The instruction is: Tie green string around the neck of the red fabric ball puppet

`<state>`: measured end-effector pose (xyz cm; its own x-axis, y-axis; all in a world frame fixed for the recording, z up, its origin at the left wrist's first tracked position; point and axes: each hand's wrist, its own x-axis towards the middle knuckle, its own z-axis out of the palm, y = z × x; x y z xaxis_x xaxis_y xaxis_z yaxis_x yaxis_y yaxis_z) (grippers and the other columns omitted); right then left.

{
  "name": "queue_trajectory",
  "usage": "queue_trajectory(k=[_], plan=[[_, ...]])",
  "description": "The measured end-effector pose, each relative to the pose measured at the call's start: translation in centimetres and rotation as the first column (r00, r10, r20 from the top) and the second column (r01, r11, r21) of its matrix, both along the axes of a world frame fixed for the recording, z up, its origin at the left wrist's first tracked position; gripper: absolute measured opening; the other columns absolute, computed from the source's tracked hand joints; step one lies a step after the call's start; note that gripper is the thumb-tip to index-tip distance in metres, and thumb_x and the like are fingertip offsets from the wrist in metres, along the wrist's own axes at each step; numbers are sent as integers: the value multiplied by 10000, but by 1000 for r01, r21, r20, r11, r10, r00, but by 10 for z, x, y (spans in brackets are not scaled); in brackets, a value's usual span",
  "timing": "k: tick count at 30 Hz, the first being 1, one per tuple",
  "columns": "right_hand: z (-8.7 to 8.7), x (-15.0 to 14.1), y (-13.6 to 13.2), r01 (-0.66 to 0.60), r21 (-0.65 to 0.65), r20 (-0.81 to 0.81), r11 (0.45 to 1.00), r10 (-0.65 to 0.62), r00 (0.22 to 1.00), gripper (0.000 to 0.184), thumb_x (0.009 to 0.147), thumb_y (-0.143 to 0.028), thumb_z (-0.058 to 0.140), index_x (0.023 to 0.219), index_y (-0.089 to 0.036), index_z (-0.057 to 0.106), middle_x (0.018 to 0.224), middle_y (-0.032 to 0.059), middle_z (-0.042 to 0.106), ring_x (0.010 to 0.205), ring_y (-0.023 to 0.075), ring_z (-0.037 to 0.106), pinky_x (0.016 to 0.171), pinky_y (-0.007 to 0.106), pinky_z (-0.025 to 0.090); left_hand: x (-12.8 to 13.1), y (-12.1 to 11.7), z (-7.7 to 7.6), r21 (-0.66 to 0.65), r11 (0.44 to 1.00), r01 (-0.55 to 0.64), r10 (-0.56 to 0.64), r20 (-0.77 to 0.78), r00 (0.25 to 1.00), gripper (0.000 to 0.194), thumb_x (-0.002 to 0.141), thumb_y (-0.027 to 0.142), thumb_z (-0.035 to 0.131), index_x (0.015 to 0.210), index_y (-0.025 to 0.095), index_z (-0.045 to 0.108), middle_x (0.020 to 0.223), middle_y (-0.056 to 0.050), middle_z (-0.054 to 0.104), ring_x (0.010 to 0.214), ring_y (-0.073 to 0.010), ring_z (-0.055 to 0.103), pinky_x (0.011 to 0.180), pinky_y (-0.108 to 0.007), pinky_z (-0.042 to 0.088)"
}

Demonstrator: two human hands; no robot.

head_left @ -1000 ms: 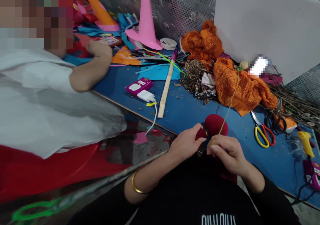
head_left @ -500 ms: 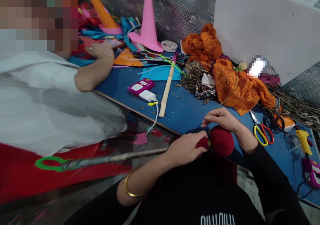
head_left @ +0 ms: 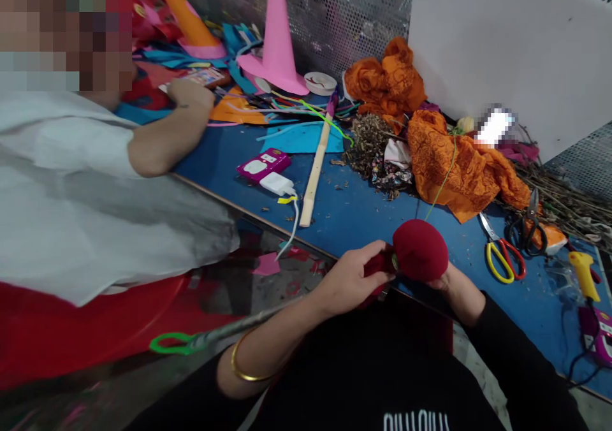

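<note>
My left hand (head_left: 356,275) is closed around the gathered red cloth just below a round, cloth-covered ball (head_left: 421,250). A long wrapped stick (head_left: 248,319) with a green loop (head_left: 169,343) at its end runs out under my left forearm and seems to lead to the ball. Behind the ball's lower right side is my right hand (head_left: 449,283), its fingers mostly hidden. A thin green thread (head_left: 442,189) stretches from behind the ball up to the orange cloth (head_left: 459,169). Turns of light thread show at the ball's neck.
Scissors (head_left: 502,252), a yellow glue gun (head_left: 582,271) and dry twigs lie to the right on the blue table (head_left: 363,217). A bamboo stick (head_left: 315,173), purple extension box (head_left: 262,163) and pink cone hat (head_left: 280,42) stand farther left. Another person (head_left: 95,201) works at my left.
My right hand has gone from above the ball to behind and under it. The ball has risen and tilted, and the stick's looped end has swung right and down.
</note>
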<state>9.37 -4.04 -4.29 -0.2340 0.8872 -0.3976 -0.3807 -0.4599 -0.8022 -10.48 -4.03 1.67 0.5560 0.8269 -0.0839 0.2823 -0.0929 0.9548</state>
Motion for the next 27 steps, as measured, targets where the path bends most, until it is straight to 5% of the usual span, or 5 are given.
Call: queue_trajectory(k=[7, 12, 16, 20, 27], plan=[[0, -1, -26, 215, -34, -41, 976, -217, 975, 195, 718, -342, 768, 725, -158, 703, 540, -21, 555, 504, 92, 477, 548, 243, 449, 0, 9, -7, -243, 960, -142, 195, 210, 958, 349, 762, 265, 641, 1086, 146, 590, 1032, -61, 699, 984, -218, 630, 900, -330, 478], [22, 10, -52, 149, 539, 286, 829, -347, 893, 238, 821, -356, 665, 642, -206, 710, 754, 63, 614, 771, 201, 571, 742, 348, 474, 1, 13, -12, -300, 936, -182, 243, 181, 953, 392, 753, 277, 649, 1111, 131, 584, 1043, -68, 704, 980, -229, 641, 896, -355, 496], [41, 1, -49, -7, 707, 242, 707, -233, 942, 253, 892, -377, 563, 746, -243, 719, 916, 95, 671, 970, 275, 605, 927, 464, 435, 12, 12, -20, -255, 952, -169, 214, 159, 964, 430, 757, 280, 637, 1151, 119, 575, 1112, -89, 689, 1050, -244, 629, 947, -368, 478], [40, -12, -41, 26, 635, 133, 772, -142, 981, 314, 913, -401, 537, 669, -222, 621, 596, 17, 554, 610, 185, 536, 707, 375, 463, 17, 11, -27, -145, 968, -204, 219, 91, 972, 415, 766, 278, 619, 1148, 121, 575, 1191, -112, 661, 1100, -252, 608, 1006, -385, 439], [54, -22, -58, -2, 568, 447, 823, -306, 841, 332, 920, -310, 537, 609, -198, 514, 575, -21, 474, 553, 122, 426, 549, 264, 354, 16, 6, -27, -59, 967, -249, 249, -14, 969, 329, 774, 261, 601, 1087, 164, 590, 1095, -73, 695, 1022, -235, 635, 929, -361, 473]])
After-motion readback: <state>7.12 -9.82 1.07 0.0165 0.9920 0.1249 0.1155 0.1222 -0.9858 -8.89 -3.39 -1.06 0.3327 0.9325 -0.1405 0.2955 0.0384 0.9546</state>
